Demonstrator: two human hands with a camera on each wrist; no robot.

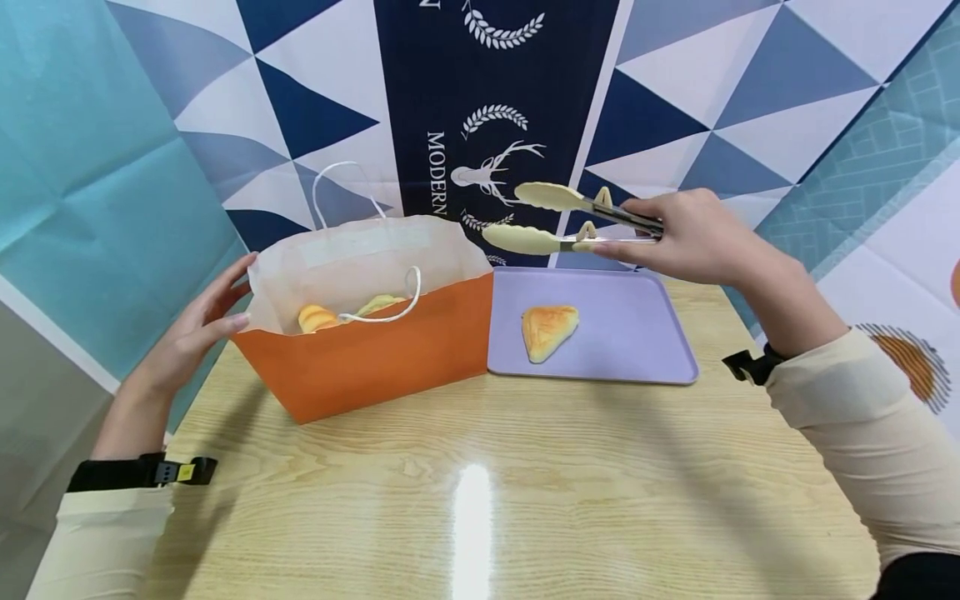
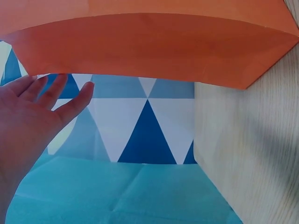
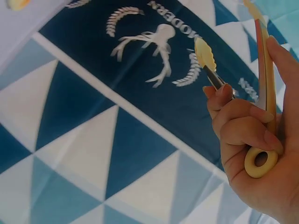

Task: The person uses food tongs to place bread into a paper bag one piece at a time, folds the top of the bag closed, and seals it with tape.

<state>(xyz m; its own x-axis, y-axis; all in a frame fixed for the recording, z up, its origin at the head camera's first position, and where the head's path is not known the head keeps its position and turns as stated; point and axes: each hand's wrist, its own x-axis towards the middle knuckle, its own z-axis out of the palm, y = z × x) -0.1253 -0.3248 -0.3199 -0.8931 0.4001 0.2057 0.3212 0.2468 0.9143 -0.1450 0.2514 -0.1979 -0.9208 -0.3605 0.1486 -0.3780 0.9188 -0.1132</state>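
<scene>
My right hand [image 1: 693, 237] grips a pair of tongs [image 1: 525, 240] with cream tips, held above the tray's back edge. The tips are spread apart with nothing between them. In the right wrist view my fingers curl round the tongs' handle, and its ring end [image 3: 260, 162] pokes out below. My left hand [image 1: 197, 329] rests at the left side of an orange paper bag [image 1: 382, 358], fingers extended along its upper edge. Inside the bag, a striped bread roll [image 1: 317, 317] and a greenish-yellow piece [image 1: 380, 304] show partly; the front wall hides the rest.
A lilac tray [image 1: 630, 333] sits right of the bag, bearing one triangular pastry [image 1: 549, 332]. White cord handles [image 1: 408, 304] rise from the bag. The wooden table [image 1: 360, 500] extends in front; a patterned cloth [image 1: 322, 92] hangs close behind.
</scene>
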